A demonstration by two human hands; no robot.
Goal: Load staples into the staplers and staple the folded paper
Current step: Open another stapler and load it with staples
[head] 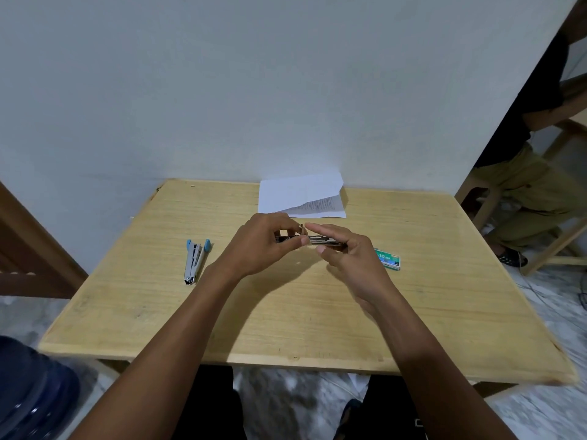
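Above the middle of the wooden table (286,312), both hands hold a dark metal stapler (320,240) lying level. My left hand (260,246) grips its left end with thumb and fingers. My right hand (343,255) holds the right part, its fingers stretched over the top toward a small metal piece, too small to identify. A second stapler (194,260), silver with blue tips, lies open on the table to the left. A green staple box (388,258) rests to the right of my right hand. The folded white paper (301,195) lies at the far edge against the wall.
A white wall stands right behind the table. Another person's legs and a wooden stool (521,198) are at the right. A dark blue object (31,392) sits on the floor at lower left, and brown woodwork (28,249) is at the left.
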